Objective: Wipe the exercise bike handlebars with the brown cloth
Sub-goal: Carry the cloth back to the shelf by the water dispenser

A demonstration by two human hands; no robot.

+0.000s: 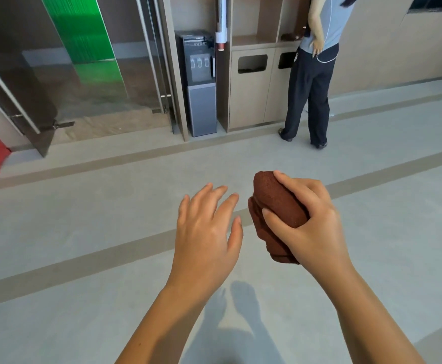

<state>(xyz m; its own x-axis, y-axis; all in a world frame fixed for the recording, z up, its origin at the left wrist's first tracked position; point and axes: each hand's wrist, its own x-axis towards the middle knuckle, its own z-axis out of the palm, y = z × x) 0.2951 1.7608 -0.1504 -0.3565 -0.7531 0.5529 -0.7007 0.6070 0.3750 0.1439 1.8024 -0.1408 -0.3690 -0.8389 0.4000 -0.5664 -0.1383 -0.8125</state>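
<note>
I had the cloth (275, 203) in my right hand (312, 222), and that was all of the job I could count as done: no bike and no handlebars showed anywhere in front of me, so by my reckoning the wiping had not begun and I had yet to reach the machine. The cloth was bunched into a thick brown wad, my thumb (272, 216) pressed across its near face and my fingers (293, 182) curled over its top, its lower folds hanging out below my palm. It was up in the air before my chest, above the pale floor (83, 232), touching nothing but that hand. My left hand (206, 224) hovered just beside it, flat and loose with the fingers spread, holding nothing and not touching the cloth. Further off stood a water dispenser (201, 82) and a cabinet (251, 88) with bin openings, where another person (312, 82) stood with their back to me
</note>
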